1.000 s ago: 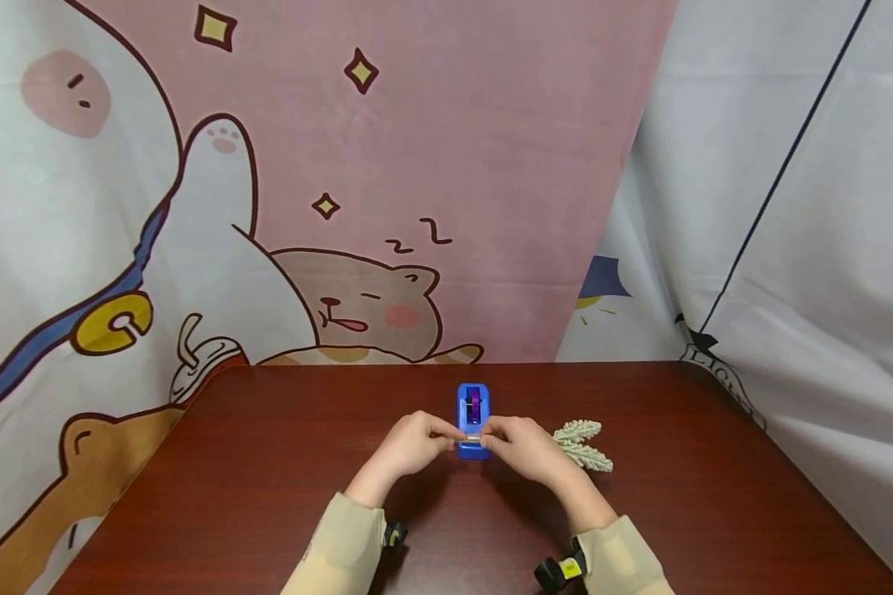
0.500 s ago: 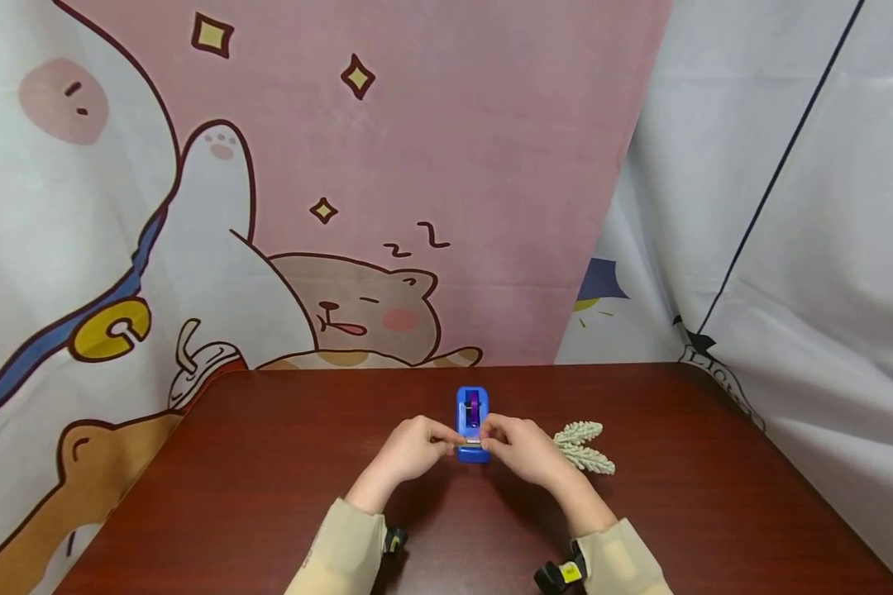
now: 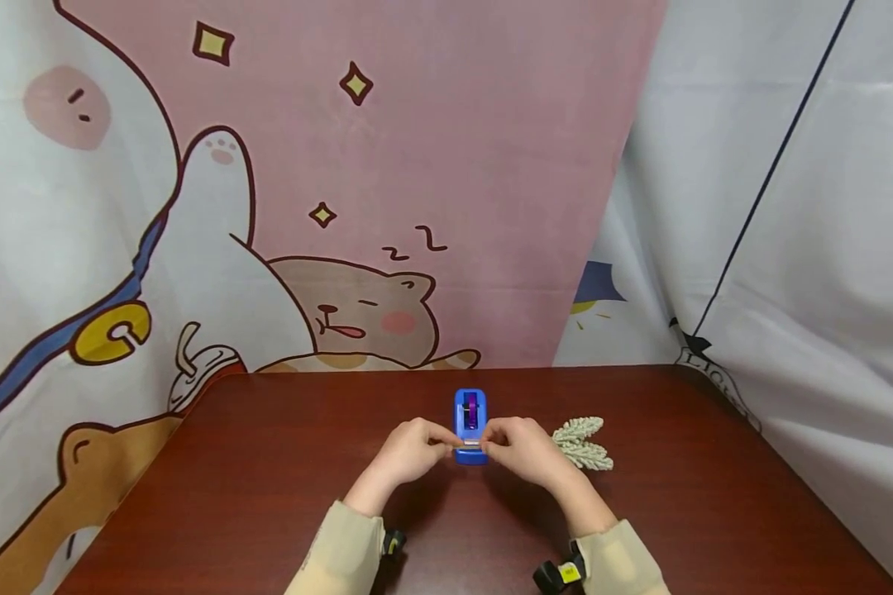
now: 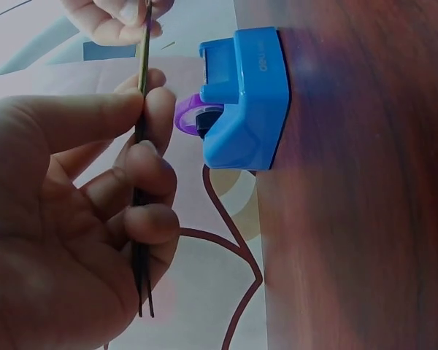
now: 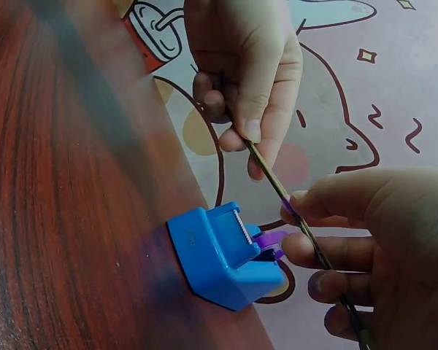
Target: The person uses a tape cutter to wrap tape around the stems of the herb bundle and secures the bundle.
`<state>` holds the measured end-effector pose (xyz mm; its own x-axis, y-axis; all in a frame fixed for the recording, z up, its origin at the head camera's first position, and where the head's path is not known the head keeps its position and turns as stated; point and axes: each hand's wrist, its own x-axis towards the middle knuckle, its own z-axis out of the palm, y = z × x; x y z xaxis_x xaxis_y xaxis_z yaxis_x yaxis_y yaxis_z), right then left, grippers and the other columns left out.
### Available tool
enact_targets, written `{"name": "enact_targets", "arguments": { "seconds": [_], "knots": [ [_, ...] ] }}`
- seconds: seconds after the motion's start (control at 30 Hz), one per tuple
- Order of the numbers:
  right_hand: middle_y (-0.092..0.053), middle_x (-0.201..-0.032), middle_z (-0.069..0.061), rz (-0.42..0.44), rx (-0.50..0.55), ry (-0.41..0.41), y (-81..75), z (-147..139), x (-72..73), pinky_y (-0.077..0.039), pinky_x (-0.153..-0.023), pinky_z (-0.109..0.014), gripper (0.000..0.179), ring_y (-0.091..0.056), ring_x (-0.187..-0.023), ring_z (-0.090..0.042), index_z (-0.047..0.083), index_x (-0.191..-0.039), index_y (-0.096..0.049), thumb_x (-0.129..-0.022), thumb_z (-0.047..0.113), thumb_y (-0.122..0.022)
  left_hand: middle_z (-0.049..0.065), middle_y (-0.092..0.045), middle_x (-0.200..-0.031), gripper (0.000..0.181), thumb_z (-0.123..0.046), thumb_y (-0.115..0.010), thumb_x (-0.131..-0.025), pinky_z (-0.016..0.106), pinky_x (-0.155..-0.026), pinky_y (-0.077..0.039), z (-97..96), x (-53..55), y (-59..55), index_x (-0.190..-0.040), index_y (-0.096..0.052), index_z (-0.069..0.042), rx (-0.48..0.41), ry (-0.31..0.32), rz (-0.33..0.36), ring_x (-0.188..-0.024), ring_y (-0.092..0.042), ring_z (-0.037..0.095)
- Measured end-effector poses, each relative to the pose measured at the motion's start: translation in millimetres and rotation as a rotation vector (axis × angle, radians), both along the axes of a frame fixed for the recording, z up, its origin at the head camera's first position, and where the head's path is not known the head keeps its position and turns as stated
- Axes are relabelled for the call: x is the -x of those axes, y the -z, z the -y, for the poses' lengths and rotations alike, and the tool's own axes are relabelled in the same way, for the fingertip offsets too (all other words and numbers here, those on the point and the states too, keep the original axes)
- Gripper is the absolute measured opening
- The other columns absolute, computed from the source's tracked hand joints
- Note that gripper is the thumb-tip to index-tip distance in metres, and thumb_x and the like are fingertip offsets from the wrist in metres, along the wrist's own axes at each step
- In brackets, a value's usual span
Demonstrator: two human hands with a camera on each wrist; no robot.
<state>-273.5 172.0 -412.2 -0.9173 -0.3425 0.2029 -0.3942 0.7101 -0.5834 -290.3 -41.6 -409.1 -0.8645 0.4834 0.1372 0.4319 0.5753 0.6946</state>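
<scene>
Both hands hold a thin bundle of dark golden stems (image 5: 269, 169) level across the front of a blue tape dispenser (image 3: 470, 428). My left hand (image 3: 409, 450) pinches the stems between thumb and fingers; their thin split ends (image 4: 146, 299) stick out past its palm. On the other side, my right hand (image 3: 524, 450) grips the bundle with thumb and curled fingers. Pale green sprigs (image 3: 582, 444) show beyond the right hand, apparently the heads of these stems. A purple patch marks the stem near the right fingertips. The dispenser carries a purple roll (image 5: 274, 240) behind its toothed cutter (image 5: 242, 227).
The dispenser stands on a dark reddish-brown wooden table (image 3: 283, 463), near its far edge. A pink and white cartoon cloth (image 3: 491, 165) hangs behind it, with white fabric (image 3: 804, 248) on the right. Black cameras (image 3: 558, 574) are strapped at the wrists.
The head view has shifted slightly, so the scene sits a little lower. Both hands keep nearly the same hold on the stems in front of the dispenser.
</scene>
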Motion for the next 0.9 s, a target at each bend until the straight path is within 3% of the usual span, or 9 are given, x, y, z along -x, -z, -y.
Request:
{"name": "enact_targets", "arguments": {
  "seconds": [0.2,0.5,0.6,0.77,0.9],
  "knots": [
    [-0.057,-0.067,0.012,-0.018,-0.013,0.02,-2.2,4,-1.2,-0.043,-0.056,-0.027,0.008,-0.05,-0.061,-0.007,0.015,-0.081,-0.067,-0.083,0.009,-0.072,-0.007,-0.065,-0.076,0.012,-0.012,-0.067,-0.088,0.027,-0.056,-0.04,3.7,-0.5,-0.3,-0.092,-0.078,-0.012,0.007,-0.019,-0.043,-0.063,-0.048,0.009],
    [-0.059,-0.07,0.014,-0.091,-0.084,0.029,-2.9,2,-13.1,-0.044,-0.058,-0.027,0.007,-0.052,-0.063,-0.004,0.016,-0.082,-0.066,-0.083,0.011,-0.072,-0.008,-0.069,-0.08,0.012,-0.019,-0.069,-0.089,0.027,-0.058,-0.046,15.9,-1.6,-3.4,-0.092,-0.078,-0.012,0.079,0.045,-0.067,-0.064,-0.052,0.009],
    [-0.06,-0.071,0.015,-0.113,-0.098,0.028,-1.2,0,-18.0,-0.044,-0.059,-0.027,0.01,-0.053,-0.064,-0.003,0.018,-0.081,-0.065,-0.084,0.011,-0.072,-0.008,-0.069,-0.082,0.012,-0.016,-0.069,-0.089,0.027,-0.061,-0.047,22.1,-3.3,-5.0,-0.094,-0.078,-0.011,0.128,0.093,-0.098,-0.067,-0.054,0.008],
    [-0.061,-0.072,0.016,-0.15,-0.115,-0.036,2.2,-1,-23.8,-0.045,-0.06,-0.028,0.008,-0.055,-0.067,-0.002,0.017,-0.082,-0.066,-0.084,0.011,-0.072,-0.007,-0.072,-0.092,0.013,-0.012,-0.068,-0.089,0.028,-0.076,-0.052,33.3,-8.5,-5.7,-0.098,-0.078,-0.012,0.231,0.213,-0.201,-0.083,-0.063,0.004],
    [-0.062,-0.074,0.015,-0.156,-0.119,-0.077,5.3,-1,-26.3,-0.047,-0.062,-0.028,0.006,-0.056,-0.068,-0.001,0.016,-0.083,-0.068,-0.085,0.011,-0.071,-0.007,-0.072,-0.094,0.017,-0.009,-0.067,-0.089,0.028,-0.079,-0.051,41.0,-11.7,-4.2,-0.101,-0.077,-0.012,0.277,0.267,-0.252,-0.089,-0.064,0.004]
  ]
}}
